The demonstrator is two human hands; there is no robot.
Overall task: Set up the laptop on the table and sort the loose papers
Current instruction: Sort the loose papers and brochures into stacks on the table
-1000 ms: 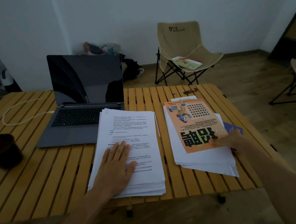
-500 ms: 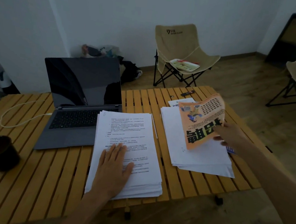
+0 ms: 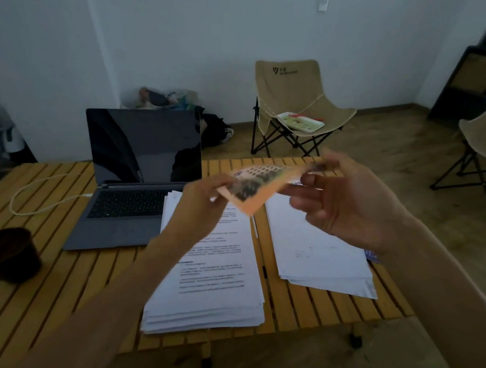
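An open grey laptop (image 3: 134,185) with a dark screen stands on the wooden slatted table (image 3: 307,308), left of centre. Beside it lies a thick stack of printed white papers (image 3: 215,276). A second stack of white sheets (image 3: 321,250) lies to its right. Both hands hold an orange flyer (image 3: 253,185) in the air above the stacks, blurred by motion. My left hand (image 3: 204,206) pinches its left edge. My right hand (image 3: 344,199) grips its right end between thumb and fingers.
A dark cup (image 3: 6,253) stands near the table's left edge. A white cable (image 3: 35,196) loops from the laptop's left side. A blue item (image 3: 373,255) peeks out under the right stack. Beige folding chairs (image 3: 296,106) stand behind; one holds a tray.
My right hand lifted the orange flyer off the right stack and brought it higher. My left hand left the printed stack and took hold of the flyer's other edge.
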